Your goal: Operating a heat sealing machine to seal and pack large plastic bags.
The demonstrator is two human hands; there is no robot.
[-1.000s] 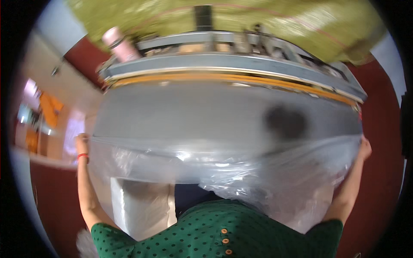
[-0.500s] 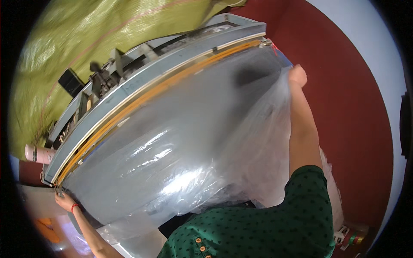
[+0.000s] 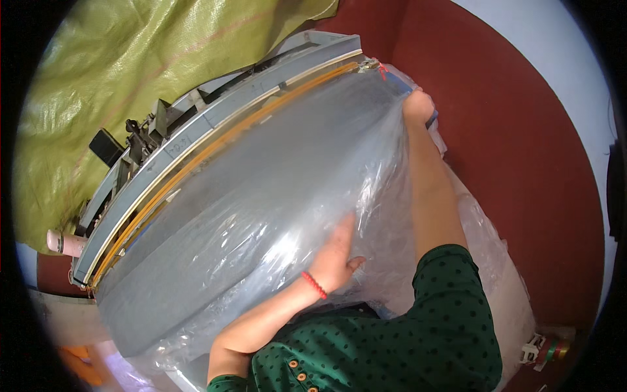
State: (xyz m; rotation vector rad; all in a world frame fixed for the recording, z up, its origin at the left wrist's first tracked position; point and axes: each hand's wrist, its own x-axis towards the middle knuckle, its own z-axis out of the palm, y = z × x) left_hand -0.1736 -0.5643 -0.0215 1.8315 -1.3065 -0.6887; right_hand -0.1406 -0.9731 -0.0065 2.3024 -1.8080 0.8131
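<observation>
A large clear plastic sheet (image 3: pixel 215 261) lies in shiny creases over a broad grey surface (image 3: pixel 274 163). At the far right corner my right hand (image 3: pixel 418 108) is closed on the sheet's edge, and folds run from it toward me. My left hand (image 3: pixel 333 258), with a red beaded bracelet (image 3: pixel 314 285) on its wrist, is over the near middle of the sheet. Its fingers are stretched out, slightly blurred, and the thumb stands apart; it holds nothing. Whether the palm presses on the plastic, I cannot tell.
Along the far side runs a long grey metal frame (image 3: pixel 196 134) with an orange strip (image 3: pixel 215 144). A dark phone-like slab (image 3: pixel 106 147) and a pink bottle (image 3: pixel 65 243) are at its left. Yellow-green sheeting (image 3: pixel 150 59) hangs behind; ribbon rolls (image 3: pixel 548 351) lie lower right.
My left hand has left the far left corner of the frame and come across to the middle of the sheet, opening out. My right hand keeps its hold; the view has shifted.
</observation>
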